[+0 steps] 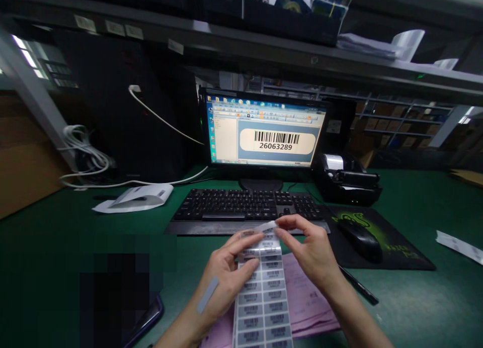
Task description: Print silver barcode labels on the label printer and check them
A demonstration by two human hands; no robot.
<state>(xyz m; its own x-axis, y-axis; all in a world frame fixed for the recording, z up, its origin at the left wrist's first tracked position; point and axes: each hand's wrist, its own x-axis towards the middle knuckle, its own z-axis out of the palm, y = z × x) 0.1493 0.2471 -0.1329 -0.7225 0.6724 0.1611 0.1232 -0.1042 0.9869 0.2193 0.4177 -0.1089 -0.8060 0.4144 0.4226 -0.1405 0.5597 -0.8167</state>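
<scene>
A long strip of barcode labels (264, 297) hangs down between my two hands over the green desk (56, 237). My left hand (226, 277) grips the strip's left side near the top, thumb across the labels; a blank label is stuck on the back of that hand. With finger and thumb, my right hand (309, 252) pinches the strip's top end, which curls over. Pink paper forms (305, 302) lie under the strip.
A black keyboard (245, 207) and a monitor (264, 132) showing barcode 26063289 stand ahead. Right of them sit a label printer (347, 179), a black mouse (360, 240) on a mouse pad and a pen (358, 285). White cables (86, 157) and paper lie at left.
</scene>
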